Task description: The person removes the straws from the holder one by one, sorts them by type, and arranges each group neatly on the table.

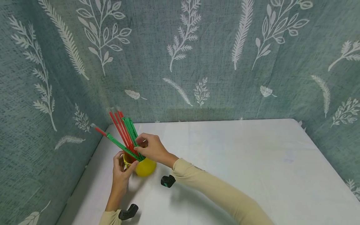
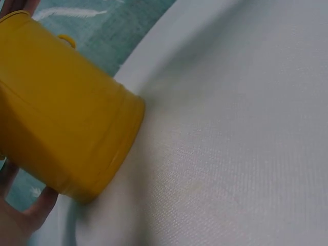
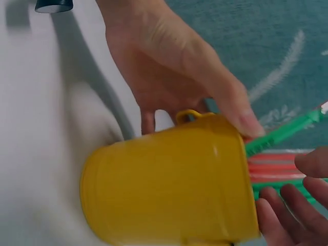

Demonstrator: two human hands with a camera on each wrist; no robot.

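Note:
A small yellow bucket [image 1: 145, 167] with little loops at its sides stands on the table at the left. My left hand [image 1: 120, 175] grips it at the rim, its thumb lying at the edge in the right wrist view [image 3: 174, 66]. Thin red sticks [image 1: 121, 129] with clear ends and green printed sticks [image 1: 130, 129] rise out of the bucket. One red-and-green stick [image 1: 118, 143] leans out to the left, above the left hand. At the rim, my right hand [image 1: 153, 149] has its fingers beside the green sticks, thumb and fingertips apart in the right wrist view.
A white table [image 1: 239, 162] spreads to the right of the bucket. Green cloth with white leaf prints [image 1: 213, 56] hangs behind and along the sides. Dark wrist cameras [image 1: 168, 181] sit on both wrists.

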